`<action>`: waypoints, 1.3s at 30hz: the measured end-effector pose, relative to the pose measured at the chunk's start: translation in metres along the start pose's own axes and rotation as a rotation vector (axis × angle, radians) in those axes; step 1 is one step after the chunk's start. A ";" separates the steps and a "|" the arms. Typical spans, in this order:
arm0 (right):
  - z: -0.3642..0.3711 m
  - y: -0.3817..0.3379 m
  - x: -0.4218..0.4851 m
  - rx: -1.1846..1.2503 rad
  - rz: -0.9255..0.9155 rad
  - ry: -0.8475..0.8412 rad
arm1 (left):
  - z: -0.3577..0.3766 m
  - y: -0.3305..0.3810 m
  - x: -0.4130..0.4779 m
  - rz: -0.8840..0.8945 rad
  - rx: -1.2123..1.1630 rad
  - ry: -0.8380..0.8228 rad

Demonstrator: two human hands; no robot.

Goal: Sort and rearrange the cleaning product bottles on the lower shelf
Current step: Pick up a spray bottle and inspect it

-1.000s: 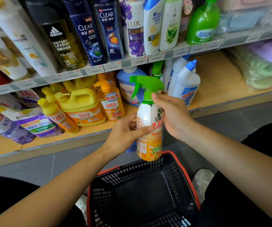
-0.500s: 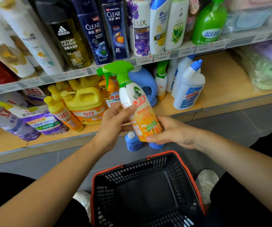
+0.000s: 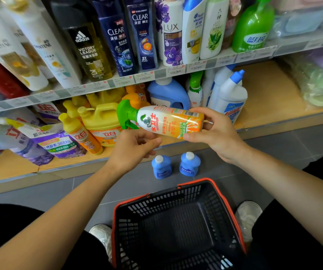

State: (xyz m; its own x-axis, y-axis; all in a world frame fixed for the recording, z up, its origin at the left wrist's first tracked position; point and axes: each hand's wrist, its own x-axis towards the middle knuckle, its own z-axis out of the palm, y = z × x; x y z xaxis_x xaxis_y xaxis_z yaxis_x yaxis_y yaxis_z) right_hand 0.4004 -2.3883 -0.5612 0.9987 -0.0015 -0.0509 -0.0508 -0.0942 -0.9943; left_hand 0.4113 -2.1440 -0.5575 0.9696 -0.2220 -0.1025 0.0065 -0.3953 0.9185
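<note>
Glossy plastic is shining along the spray bottle, which is lying sideways in the air in front of the lower shelf, its green trigger head pointing away from the right hand. That hand is pinching the flat base end, fingers curling over the top and the thumb pressing underneath. The left hand is curling loosely just below the bottle's shoulder; whether it is actually bearing any weight I cannot tell.

The risk I am judging here is that the slick, rounded, film-wrapped body is being held firmly at one end only. It could be twisting out of the pinch and dropping onto the small blue bottles standing on the floor below the fingers. The hooked trigger could also be snagging the squat, ridged yellow jug just beyond the left knuckles.
</note>
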 end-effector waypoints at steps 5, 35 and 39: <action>-0.006 -0.016 0.000 -0.170 -0.121 0.013 | -0.001 0.006 -0.001 0.407 0.207 0.131; 0.016 -0.018 -0.011 -0.169 -0.432 -0.079 | 0.018 -0.014 0.005 0.353 0.169 -0.113; 0.017 -0.017 -0.008 -0.124 -0.324 -0.044 | 0.020 -0.013 0.004 0.421 0.215 -0.118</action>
State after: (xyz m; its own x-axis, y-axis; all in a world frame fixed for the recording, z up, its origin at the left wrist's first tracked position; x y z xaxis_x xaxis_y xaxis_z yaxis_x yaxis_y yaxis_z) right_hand 0.3936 -2.3693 -0.5454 0.9617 0.0905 0.2586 0.2721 -0.2030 -0.9406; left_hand 0.4103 -2.1579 -0.5778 0.8426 -0.4970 0.2073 -0.4434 -0.4218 0.7908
